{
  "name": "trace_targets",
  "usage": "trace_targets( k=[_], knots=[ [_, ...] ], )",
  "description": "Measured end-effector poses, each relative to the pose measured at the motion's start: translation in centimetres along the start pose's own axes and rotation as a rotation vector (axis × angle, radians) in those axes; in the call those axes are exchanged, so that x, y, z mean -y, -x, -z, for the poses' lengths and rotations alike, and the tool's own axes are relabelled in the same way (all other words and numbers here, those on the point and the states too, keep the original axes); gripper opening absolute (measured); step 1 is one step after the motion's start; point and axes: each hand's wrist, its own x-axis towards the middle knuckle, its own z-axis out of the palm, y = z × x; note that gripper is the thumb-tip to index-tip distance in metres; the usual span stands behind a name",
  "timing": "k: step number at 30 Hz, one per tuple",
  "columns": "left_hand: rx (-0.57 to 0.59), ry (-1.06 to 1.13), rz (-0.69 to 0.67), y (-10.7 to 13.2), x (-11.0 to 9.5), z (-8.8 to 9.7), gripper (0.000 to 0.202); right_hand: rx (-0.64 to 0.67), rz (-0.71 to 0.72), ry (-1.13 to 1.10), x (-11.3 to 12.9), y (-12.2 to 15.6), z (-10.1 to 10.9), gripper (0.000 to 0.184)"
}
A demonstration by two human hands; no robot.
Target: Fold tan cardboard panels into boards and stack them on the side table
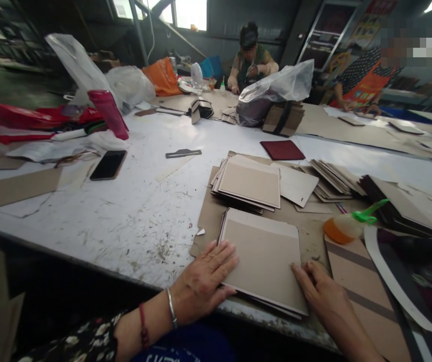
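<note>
A stack of tan cardboard pieces (264, 259) lies at the near edge of the table. My left hand (203, 281) rests flat on its left edge with the fingers spread, open. My right hand (319, 289) touches the stack's right edge, fingers extended along it. A second stack of cardboard pieces (249, 182) sits just behind. A glue bottle with an orange base and green nozzle (347, 224) lies on its side to the right of the near stack.
The white worktable (133, 221) holds a black phone (108, 165), a pink bottle (108, 113), a metal ruler (183, 153), a dark red cover (282, 150), fanned card piles (336, 178) and plastic bags (276, 93). Two other people (251, 58) work at the far side.
</note>
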Motion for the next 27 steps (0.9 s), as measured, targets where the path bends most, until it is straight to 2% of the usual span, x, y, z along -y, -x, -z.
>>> trace_targets(
  k=[3,7,13,16,22,27],
  knots=[
    [-0.007,0.013,0.012,-0.1,-0.1,-0.1,0.046,-0.064,-0.008,0.021,1.0,0.4,0.2,0.032],
    [0.009,0.038,0.029,-0.1,0.0,0.0,0.046,-0.051,0.001,0.041,1.6,0.6,0.5,0.033],
    [0.127,0.091,0.030,-0.1,0.2,0.9,0.057,-0.040,-0.015,0.053,1.6,0.8,0.5,0.030],
    [0.153,0.146,0.042,-0.2,0.4,1.3,0.055,-0.029,-0.022,0.055,1.7,0.8,0.5,0.029],
    [0.198,0.444,0.124,-0.9,2.1,2.6,0.046,-0.014,-0.049,0.075,1.9,0.7,0.6,0.028],
    [0.224,0.446,0.072,-1.6,3.2,3.3,0.042,-0.013,-0.053,0.062,1.7,0.6,0.4,0.029]
  ],
)
